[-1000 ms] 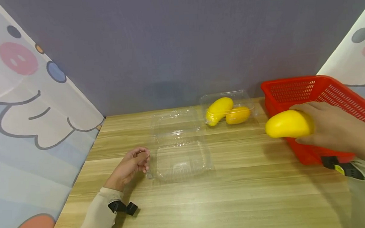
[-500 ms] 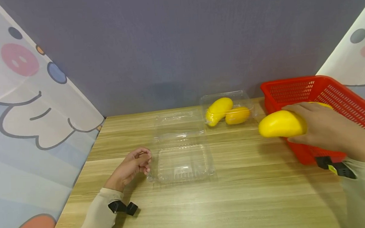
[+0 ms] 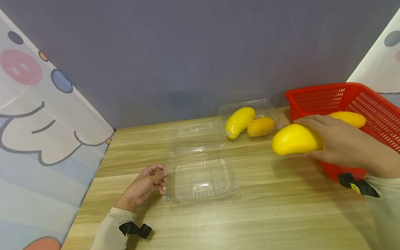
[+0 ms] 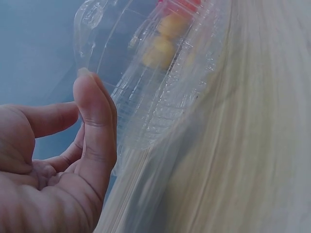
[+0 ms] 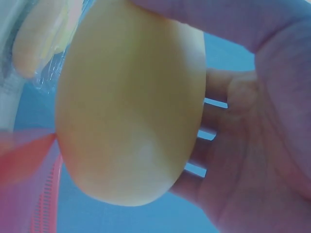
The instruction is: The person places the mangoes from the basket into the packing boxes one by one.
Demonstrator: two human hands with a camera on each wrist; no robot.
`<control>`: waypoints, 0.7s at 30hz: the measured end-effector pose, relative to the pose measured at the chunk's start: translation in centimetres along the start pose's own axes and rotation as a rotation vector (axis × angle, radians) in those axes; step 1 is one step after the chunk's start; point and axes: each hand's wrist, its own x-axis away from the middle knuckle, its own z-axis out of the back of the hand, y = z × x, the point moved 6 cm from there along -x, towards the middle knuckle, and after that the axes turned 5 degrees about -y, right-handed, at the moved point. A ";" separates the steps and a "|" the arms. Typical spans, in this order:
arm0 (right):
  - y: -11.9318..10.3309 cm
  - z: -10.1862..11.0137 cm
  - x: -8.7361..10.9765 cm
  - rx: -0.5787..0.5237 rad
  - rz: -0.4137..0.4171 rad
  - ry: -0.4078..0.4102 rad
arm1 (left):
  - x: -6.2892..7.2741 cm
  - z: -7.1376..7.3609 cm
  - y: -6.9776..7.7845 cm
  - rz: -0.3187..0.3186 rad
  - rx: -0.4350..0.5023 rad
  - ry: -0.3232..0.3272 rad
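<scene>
In the head view my right hand (image 3: 339, 142) grips a yellow mango (image 3: 293, 139) above the table, just left of the basket. The right wrist view shows this mango (image 5: 131, 111) large, with the thumb over one side and the fingers behind it. My left hand (image 3: 144, 187) pinches the left edge of a clear plastic clamshell box (image 3: 202, 180), which lies open with its lid (image 3: 197, 138) folded back. Seen from the left wrist, the fingertips are right at the rim of the box (image 4: 141, 92).
A red plastic basket (image 3: 314, 88) at the right holds another yellow mango (image 3: 348, 118). Against the grey back wall stands a second clear box (image 3: 267, 104) with two mangoes in it, one yellow (image 3: 242, 118) and one more orange (image 3: 260, 126).
My right hand has carried the mango leftward, away from over the basket, which uncovers the mango inside. The open box has shifted slightly right along with my left hand.
</scene>
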 end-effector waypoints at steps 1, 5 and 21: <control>-0.1 0.0 0.0 0.004 0.000 -0.002 | 0.0 0.0 0.0 0.004 0.002 0.000; -0.2 0.0 0.0 0.016 -0.004 -0.010 | 0.0 -0.2 0.0 0.007 0.006 -0.006; -0.8 -0.5 -0.1 0.020 0.001 -0.040 | -0.2 -1.4 0.1 -0.034 0.016 -0.080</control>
